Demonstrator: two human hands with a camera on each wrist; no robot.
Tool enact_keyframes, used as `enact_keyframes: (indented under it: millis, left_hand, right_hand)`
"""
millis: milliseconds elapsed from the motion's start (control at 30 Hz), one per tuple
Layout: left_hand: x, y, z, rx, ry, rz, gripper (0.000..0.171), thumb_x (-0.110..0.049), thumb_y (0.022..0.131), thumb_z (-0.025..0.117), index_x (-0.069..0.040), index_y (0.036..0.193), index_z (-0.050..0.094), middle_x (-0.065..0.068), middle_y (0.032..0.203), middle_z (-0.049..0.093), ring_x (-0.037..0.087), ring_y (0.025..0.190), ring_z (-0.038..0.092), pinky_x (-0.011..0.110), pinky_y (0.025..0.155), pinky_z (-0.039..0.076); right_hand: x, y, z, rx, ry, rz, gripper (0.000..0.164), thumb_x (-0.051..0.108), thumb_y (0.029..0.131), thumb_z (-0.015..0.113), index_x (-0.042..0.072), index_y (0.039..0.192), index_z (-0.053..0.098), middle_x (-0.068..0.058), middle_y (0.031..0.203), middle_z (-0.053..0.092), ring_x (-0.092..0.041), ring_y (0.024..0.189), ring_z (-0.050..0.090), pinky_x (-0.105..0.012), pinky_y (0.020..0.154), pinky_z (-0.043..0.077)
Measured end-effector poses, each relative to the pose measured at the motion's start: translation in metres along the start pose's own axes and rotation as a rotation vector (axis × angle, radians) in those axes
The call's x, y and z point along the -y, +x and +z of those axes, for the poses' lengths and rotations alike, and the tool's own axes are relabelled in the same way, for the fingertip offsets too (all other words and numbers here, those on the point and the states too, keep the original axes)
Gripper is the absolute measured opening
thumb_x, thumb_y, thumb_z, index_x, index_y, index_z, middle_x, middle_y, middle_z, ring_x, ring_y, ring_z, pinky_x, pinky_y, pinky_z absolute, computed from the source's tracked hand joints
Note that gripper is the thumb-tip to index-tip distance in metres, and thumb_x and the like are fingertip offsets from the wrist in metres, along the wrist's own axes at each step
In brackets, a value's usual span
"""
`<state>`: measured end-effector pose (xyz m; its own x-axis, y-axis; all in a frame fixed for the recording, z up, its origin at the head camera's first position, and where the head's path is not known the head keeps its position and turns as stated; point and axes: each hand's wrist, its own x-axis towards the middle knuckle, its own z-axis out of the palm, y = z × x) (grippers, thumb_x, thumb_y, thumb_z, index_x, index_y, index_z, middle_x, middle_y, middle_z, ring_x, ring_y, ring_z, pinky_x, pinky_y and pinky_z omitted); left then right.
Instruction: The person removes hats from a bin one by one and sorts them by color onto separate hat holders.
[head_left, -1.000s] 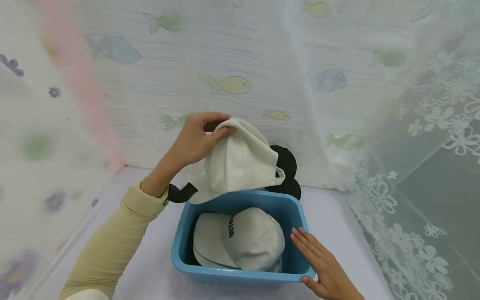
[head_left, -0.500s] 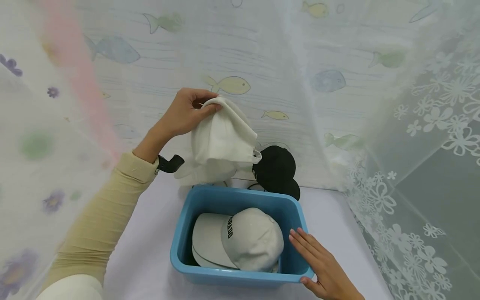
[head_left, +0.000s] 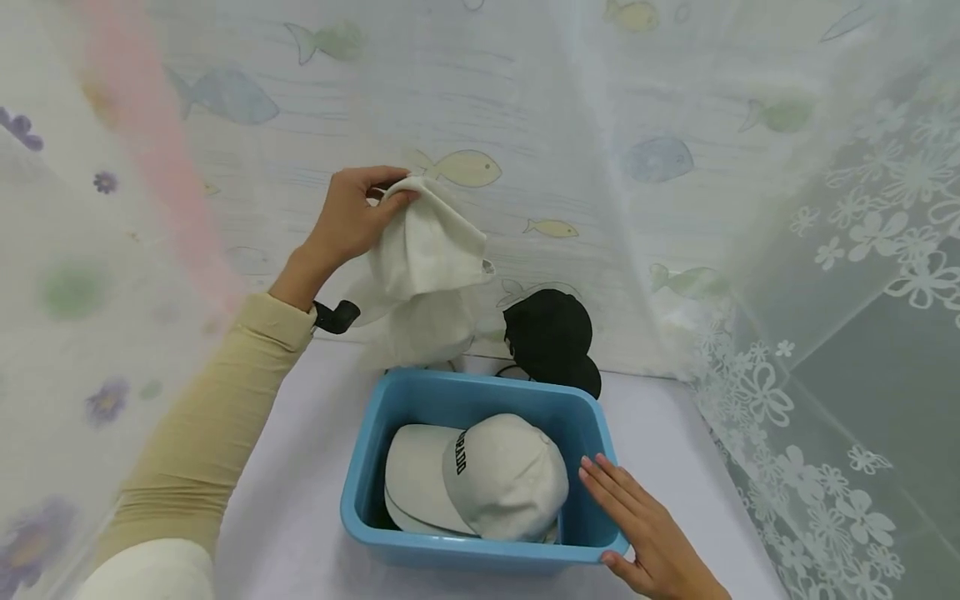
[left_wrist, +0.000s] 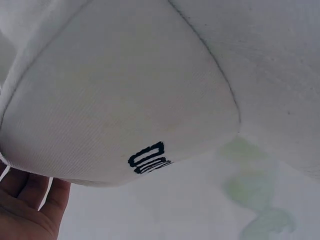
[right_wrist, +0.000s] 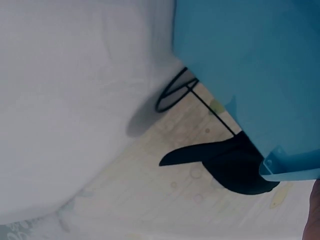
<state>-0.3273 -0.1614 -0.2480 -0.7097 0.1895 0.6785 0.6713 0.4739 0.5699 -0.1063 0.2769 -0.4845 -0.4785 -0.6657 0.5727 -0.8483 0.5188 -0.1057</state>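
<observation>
A white cap [head_left: 431, 242] hangs from my left hand [head_left: 347, 218], which pinches its cloth between thumb and fingers, above and behind the blue bin [head_left: 480, 557]. In the left wrist view, dark lettering shows on pale cap cloth [left_wrist: 100, 100], and fingers [left_wrist: 55, 197] are at the lower left edge. Just below the held cap is another white, cap-like shape [head_left: 431, 329], partly covered by it. Inside the bin lies a light cap [head_left: 510, 479] with dark letters, its brim pointing left; more pale brim shows underneath. My right hand [head_left: 648, 533] rests with straight fingers on the bin's right rim.
A black cap [head_left: 551, 337] sits behind the bin; the right wrist view shows a thin black wire stand [right_wrist: 215, 115] beneath it. Sheer printed curtains [head_left: 675, 83] close in the back and both sides. A pale cloth [head_left: 300, 467] covers the surface under the bin.
My left hand has moved up and to the left with the white cap, away from the bin's rim, uncovering the black cap. The right hand and the bin have stayed in place.
</observation>
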Motion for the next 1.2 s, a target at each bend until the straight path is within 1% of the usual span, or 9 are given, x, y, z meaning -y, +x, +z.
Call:
enact_keyframes:
  millis: [100,200,267,367,500,633,833,1067,1200]
  left_hand:
    - [0.023,-0.006,0.013,-0.004,0.009,-0.025,0.030,-0.013,0.098,0.069,0.001,0.125,0.071,0.018,0.120,0.072,0.029,0.106,0.068,0.032,0.088,0.053]
    - [0.041,-0.013,0.026,0.004,0.012,-0.064,0.031,-0.013,0.099,0.068,0.003,0.126,0.069,0.020,0.121,0.071,0.032,0.107,0.067,0.039,0.089,0.054]
    - [0.049,-0.017,0.034,0.023,0.005,-0.084,0.033,-0.012,0.099,0.068,0.004,0.127,0.068,0.021,0.122,0.071,0.032,0.108,0.067,0.043,0.090,0.054]
    - [0.058,-0.023,0.047,0.070,0.003,-0.102,0.035,-0.014,0.099,0.068,0.004,0.129,0.067,0.021,0.124,0.070,0.033,0.109,0.066,0.046,0.093,0.054]
    - [0.064,-0.030,0.061,0.156,0.006,-0.123,0.037,-0.014,0.099,0.068,0.004,0.131,0.066,0.022,0.129,0.067,0.035,0.116,0.064,0.048,0.100,0.053]
    - [0.068,-0.034,0.069,0.223,0.016,-0.137,0.038,-0.012,0.098,0.068,0.006,0.131,0.064,0.024,0.132,0.065,0.036,0.123,0.061,0.048,0.105,0.051]
    - [0.081,-0.038,0.076,0.258,0.069,-0.135,0.039,-0.013,0.099,0.069,0.009,0.130,0.064,0.025,0.130,0.066,0.038,0.120,0.061,0.049,0.104,0.050]
    - [0.090,-0.043,0.084,0.311,0.095,-0.196,0.044,-0.018,0.101,0.066,0.007,0.137,0.059,0.024,0.137,0.061,0.039,0.126,0.058,0.050,0.108,0.047]
    - [0.092,-0.044,0.088,0.377,0.110,-0.226,0.051,-0.022,0.103,0.062,0.007,0.144,0.051,0.026,0.145,0.054,0.042,0.134,0.051,0.053,0.111,0.043]
  right_hand:
    - [0.000,0.000,0.000,-0.003,-0.001,0.007,0.078,0.056,0.108,0.028,-0.009,0.146,0.048,-0.017,0.158,0.043,-0.030,0.151,0.034,-0.028,0.126,0.017]
    - [0.001,0.000,0.000,-0.001,0.005,0.012,0.078,0.056,0.108,0.028,-0.009,0.146,0.048,-0.016,0.158,0.044,-0.030,0.150,0.034,-0.027,0.126,0.018]
    - [0.000,0.000,0.000,0.001,0.009,0.014,0.077,0.056,0.108,0.028,-0.009,0.146,0.048,-0.016,0.158,0.043,-0.030,0.150,0.034,-0.027,0.126,0.018]
    - [0.000,0.000,0.000,0.004,0.015,0.019,0.077,0.055,0.109,0.028,-0.009,0.146,0.048,-0.016,0.158,0.043,-0.030,0.151,0.034,-0.027,0.126,0.017]
    - [0.001,-0.001,0.000,0.005,0.016,0.023,0.077,0.055,0.109,0.028,-0.009,0.146,0.048,-0.016,0.158,0.043,-0.030,0.151,0.033,-0.027,0.126,0.017]
    - [0.002,0.001,0.000,0.007,0.005,0.024,0.076,0.055,0.108,0.028,-0.008,0.146,0.048,-0.016,0.158,0.044,-0.030,0.151,0.034,-0.027,0.126,0.017]
    - [0.003,0.004,0.001,0.020,0.005,0.029,0.075,0.055,0.109,0.029,-0.007,0.147,0.047,-0.016,0.158,0.044,-0.030,0.151,0.034,-0.027,0.126,0.017]
    - [0.002,0.003,0.002,0.013,-0.007,0.020,0.077,0.055,0.109,0.028,-0.009,0.146,0.048,-0.017,0.157,0.044,-0.031,0.151,0.034,-0.028,0.126,0.017]
    - [0.001,0.004,0.002,0.013,-0.014,0.025,0.077,0.055,0.109,0.027,-0.009,0.146,0.048,-0.016,0.157,0.045,-0.030,0.150,0.034,-0.028,0.126,0.017]
